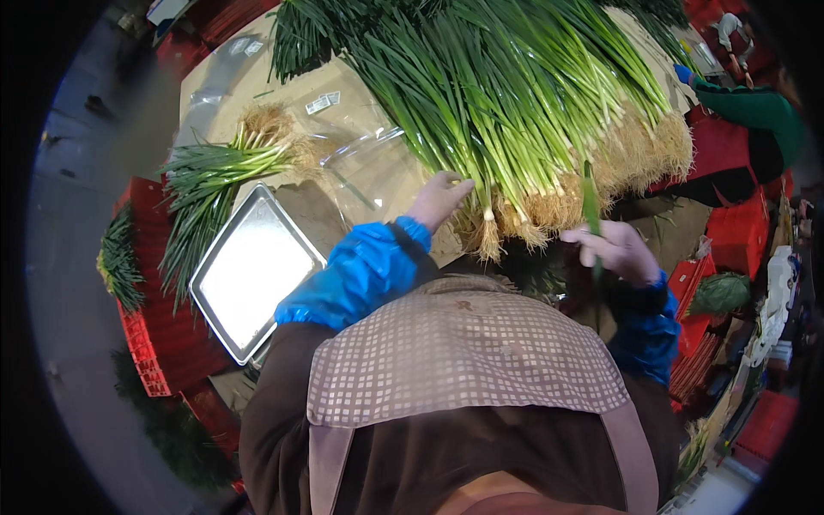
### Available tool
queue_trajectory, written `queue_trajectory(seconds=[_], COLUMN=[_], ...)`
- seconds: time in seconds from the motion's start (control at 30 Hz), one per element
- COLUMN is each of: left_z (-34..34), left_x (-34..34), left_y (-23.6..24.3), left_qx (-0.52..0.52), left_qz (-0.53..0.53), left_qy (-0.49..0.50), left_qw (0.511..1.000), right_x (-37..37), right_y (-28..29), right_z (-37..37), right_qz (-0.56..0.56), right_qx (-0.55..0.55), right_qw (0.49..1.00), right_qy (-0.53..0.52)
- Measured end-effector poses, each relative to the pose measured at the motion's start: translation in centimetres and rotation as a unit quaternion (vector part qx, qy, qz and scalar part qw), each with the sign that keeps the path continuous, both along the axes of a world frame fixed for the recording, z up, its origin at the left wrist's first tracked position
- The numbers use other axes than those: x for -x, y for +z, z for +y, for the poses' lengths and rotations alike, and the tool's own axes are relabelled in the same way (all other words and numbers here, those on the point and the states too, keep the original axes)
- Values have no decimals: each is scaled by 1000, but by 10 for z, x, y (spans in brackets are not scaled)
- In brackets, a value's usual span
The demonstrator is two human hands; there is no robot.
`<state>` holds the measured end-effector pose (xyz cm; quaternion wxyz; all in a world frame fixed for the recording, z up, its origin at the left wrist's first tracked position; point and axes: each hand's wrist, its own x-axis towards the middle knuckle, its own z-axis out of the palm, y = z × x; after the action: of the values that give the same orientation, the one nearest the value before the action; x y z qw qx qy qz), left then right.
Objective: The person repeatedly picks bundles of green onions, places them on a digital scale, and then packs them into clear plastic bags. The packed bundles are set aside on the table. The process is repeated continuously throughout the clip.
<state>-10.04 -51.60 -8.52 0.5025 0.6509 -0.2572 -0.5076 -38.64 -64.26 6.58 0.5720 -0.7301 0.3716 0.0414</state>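
Note:
My left hand, in a blue oversleeve, is beside the root end of a long row of green onions on the worktable; its fingers are bent and apart, with nothing visible in them. Lower right of the row, my right hand is closed on a loose green leaf that hangs upright. Left of my left arm sit a shiny metal tray and a bundle of green onions with tan roots. Clear plastic film lies between the bundle and the row.
Red crates are stacked at the table's left, with more on the right beside a green bag. A co-worker's green sleeve and blue-gloved hand reach to the table's right edge; another person is at the upper right.

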Motion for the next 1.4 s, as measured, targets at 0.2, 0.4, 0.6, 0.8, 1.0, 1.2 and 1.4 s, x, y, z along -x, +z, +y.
queue_trajectory(seconds=[0.2, 0.4, 0.6, 0.8, 1.0, 1.2, 1.4], left_z=[-59, -26, 3, 7, 8, 5, 1], left_x=[10, -1, 0, 6, 11, -4, 1], left_y=[-39, -25, -36, -24, -11, -24, -32], left_qx=[-127, 35, 42, -15, 4, 52, 83], left_qz=[-156, 68, 102, 148, 175, 255, 312], left_qy=[16, 112, 127, 111, 82, 91, 111], left_qw=[979, 991, 986, 983, 981, 961, 940], right_x=[90, 68, -62, -98, -114, -103, -125], right_y=[-68, -115, -149, -139, -116, -126, -130], right_z=[-45, -17, 3, 2, 5, -99, -68], right_qz=[96, 54, 11, 99, -56, 113, 14], right_qx=[95, 204, 429, 453, 282, 528, 350], right_qw=[989, 975, 903, 883, 930, 841, 933], right_qy=[-66, -73, 27, 75, 229, 26, 78])
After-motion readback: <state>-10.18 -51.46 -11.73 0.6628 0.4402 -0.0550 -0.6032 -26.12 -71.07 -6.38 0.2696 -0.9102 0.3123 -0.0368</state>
